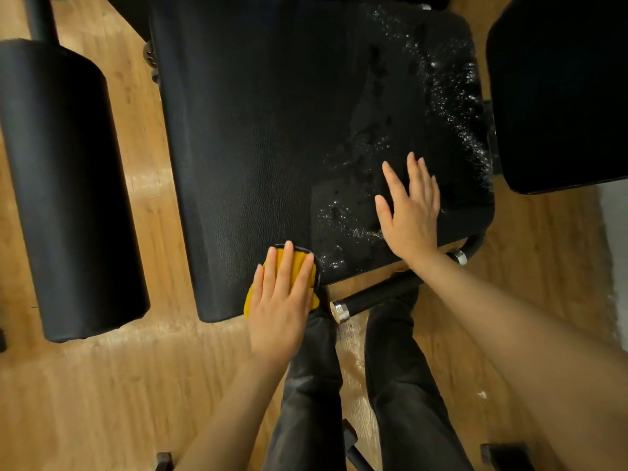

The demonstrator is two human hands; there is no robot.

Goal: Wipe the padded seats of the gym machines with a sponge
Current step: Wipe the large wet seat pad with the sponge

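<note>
A wide black padded seat (258,137) fills the middle of the view. White foam droplets cover its right side and near-right corner; its left side looks dull and smooth. My left hand (280,300) presses flat with straight fingers on a yellow sponge (299,263) with a dark edge, at the seat's near edge. My right hand (409,212) lies flat, fingers spread, on the wet near-right part of the seat.
A black padded roller (64,185) lies to the left on the wooden floor (102,396). Another black pad (560,90) sits at the right. A black bar with chrome end caps (377,295) juts out under the seat's near edge, beside my dark-trousered legs (401,385).
</note>
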